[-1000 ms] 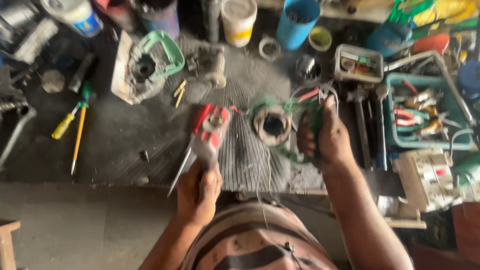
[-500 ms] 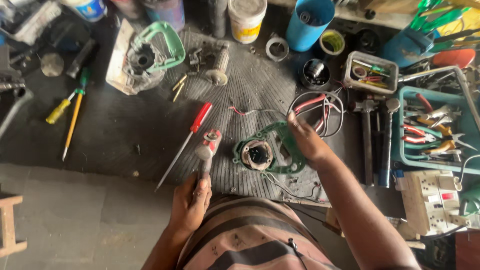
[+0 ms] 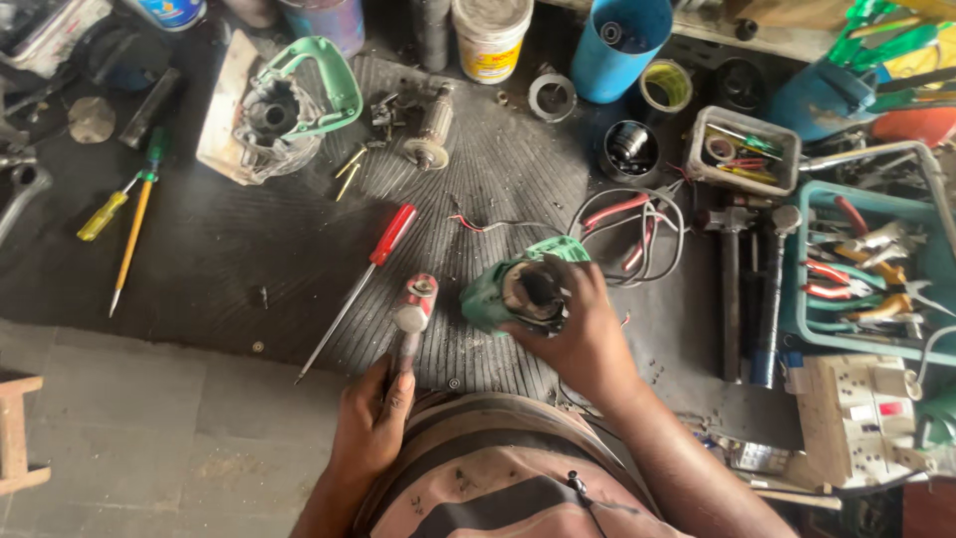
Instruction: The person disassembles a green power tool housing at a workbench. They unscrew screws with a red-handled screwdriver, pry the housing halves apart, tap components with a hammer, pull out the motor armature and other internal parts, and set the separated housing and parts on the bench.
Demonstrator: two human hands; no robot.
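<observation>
Green plastic motor housing (image 3: 523, 295) with a round dark opening sits on the ribbed black rubber mat (image 3: 498, 179), the right hand (image 3: 583, 334) clasped over its near side; the left hand (image 3: 370, 423) is closed around a small metal-headed hammer (image 3: 408, 324). Just left lies a red-handled screwdriver (image 3: 363, 284).

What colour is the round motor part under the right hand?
Green motor housing, dark inside, seen in the head view.

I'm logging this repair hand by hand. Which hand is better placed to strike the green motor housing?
Left, probably. The left hand grips the hammer, whose head sits just beside the green motor housing. The right hand is occupied steadying that housing.
</observation>
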